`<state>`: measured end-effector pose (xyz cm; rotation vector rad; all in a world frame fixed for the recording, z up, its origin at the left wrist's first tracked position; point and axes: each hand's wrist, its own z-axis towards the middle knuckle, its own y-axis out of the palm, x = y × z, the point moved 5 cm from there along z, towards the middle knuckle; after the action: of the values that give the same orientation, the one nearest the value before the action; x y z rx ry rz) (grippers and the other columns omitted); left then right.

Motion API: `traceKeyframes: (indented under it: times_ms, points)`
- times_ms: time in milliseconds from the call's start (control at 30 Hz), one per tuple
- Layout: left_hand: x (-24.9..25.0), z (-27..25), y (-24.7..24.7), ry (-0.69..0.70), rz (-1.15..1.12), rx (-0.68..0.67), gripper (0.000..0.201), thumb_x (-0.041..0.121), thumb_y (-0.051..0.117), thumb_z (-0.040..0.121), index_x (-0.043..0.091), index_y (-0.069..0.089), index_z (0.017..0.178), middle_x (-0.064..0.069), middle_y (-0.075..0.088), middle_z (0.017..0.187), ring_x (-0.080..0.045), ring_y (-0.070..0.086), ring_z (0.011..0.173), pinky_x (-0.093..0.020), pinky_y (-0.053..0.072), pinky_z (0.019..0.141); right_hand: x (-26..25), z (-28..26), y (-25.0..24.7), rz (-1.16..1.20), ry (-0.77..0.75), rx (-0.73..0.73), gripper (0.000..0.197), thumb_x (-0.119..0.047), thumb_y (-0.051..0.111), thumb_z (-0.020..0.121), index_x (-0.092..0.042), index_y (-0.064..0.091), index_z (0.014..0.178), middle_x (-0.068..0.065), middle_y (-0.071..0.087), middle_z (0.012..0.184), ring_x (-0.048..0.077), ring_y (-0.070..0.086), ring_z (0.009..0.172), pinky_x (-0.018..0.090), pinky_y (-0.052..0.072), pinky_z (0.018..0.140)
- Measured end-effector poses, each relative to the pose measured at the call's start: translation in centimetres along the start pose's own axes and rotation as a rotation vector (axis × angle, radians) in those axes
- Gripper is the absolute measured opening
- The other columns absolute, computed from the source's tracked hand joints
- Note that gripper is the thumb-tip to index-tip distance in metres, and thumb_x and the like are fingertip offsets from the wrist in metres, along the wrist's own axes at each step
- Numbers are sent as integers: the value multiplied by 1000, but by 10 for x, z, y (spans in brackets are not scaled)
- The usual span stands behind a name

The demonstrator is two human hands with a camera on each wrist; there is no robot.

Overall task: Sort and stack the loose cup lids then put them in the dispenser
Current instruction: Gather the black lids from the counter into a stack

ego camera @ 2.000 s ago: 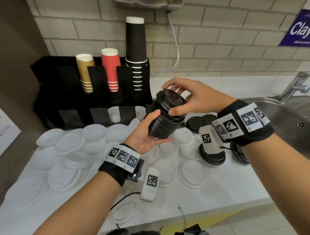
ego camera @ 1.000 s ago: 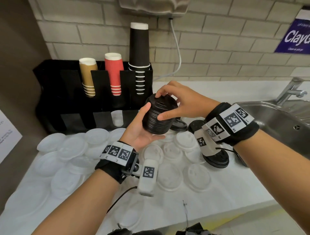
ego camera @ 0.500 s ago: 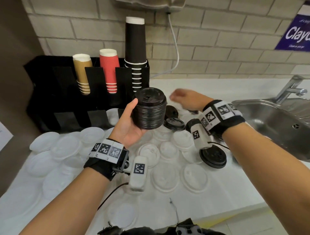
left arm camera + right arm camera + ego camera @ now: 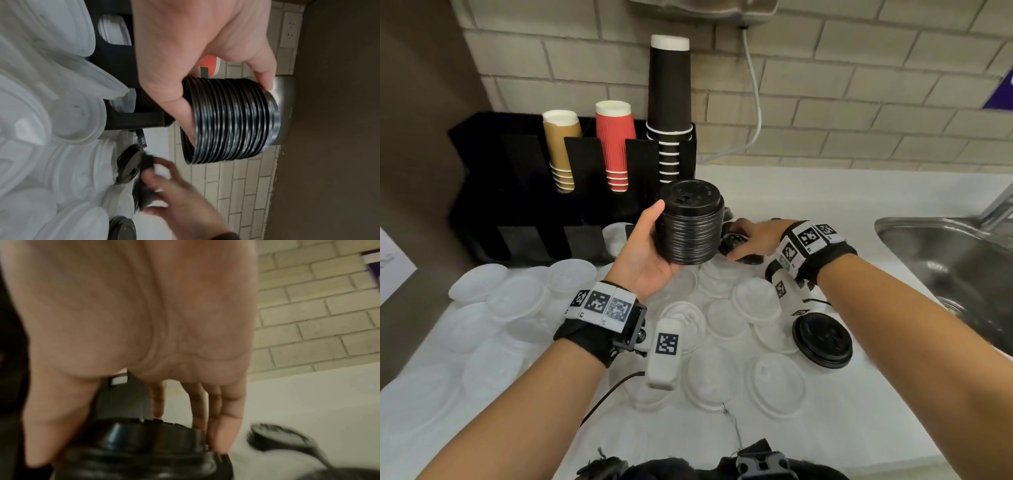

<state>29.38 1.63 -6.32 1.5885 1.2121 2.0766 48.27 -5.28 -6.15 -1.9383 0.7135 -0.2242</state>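
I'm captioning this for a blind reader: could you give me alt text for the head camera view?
A left hand holds up a tall stack of black plastic cup lids while the right hand reaches down onto a loose black lid on a white counter strewn with translucent white lids.

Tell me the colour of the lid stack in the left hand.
Black; the lid stack shows best in the head view.

Dispenser (image 4: 524,192) stands at counter (image 4: 842,205) rear-left, holding 3 cup stacks (image 4: 616,147); loose lids (image 4: 726,318) lie before it; sink (image 4: 945,260) sits right.
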Motion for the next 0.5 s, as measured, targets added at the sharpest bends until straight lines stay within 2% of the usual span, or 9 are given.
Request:
traceKeyframes:
  times_ms: [67,133,200,233,300,400,500]
  points:
    - [-2,0,0,4,21,18,67,43,63,81,10,51,138,-15,56,139,-29,55,127,-42,52,96,-5,-14,-22,291,-94,92,68,-57,57,84,-29,29,140,10,55,126,25,56,107,36,47,91]
    - [-3,0,3,1,38,20,59,42,62,82,12,57,133,-15,57,138,-29,55,127,-42,51,99,-11,-38,-51,619,-243,261,48,-57,56,82,-39,41,124,1,60,115,19,57,98,33,48,83]
    - [-6,0,7,-7,63,27,47,41,61,84,15,66,123,-13,60,134,-28,57,125,-41,52,98,-20,-65,-72,770,-424,365,38,-52,58,75,-51,48,111,-10,62,99,9,59,91,28,46,81]
    - [-7,1,8,-12,79,35,43,41,60,84,16,69,118,-12,62,131,-27,58,123,-40,52,97,-26,-77,-77,761,-509,366,40,-47,61,73,-53,49,112,-12,62,97,5,60,89,25,47,80]
    - [-10,1,12,-23,112,42,40,41,58,86,18,71,116,-10,64,130,-25,59,121,-37,54,94,-39,-93,-77,612,-603,325,51,-37,71,75,-47,52,120,-8,59,107,4,60,96,20,47,81]
    - [-13,0,17,-29,146,42,46,42,55,89,17,64,126,-10,61,133,-24,59,123,-35,55,90,-49,-102,-70,451,-656,305,53,-24,77,78,-34,55,125,-11,54,118,-1,52,109,15,45,90]
    - [-16,1,19,-24,189,62,61,44,52,88,12,49,140,-13,56,139,-26,55,127,-39,53,96,-53,-105,-67,459,-685,316,53,-16,76,78,-23,56,127,-6,54,125,6,48,120,27,42,104]
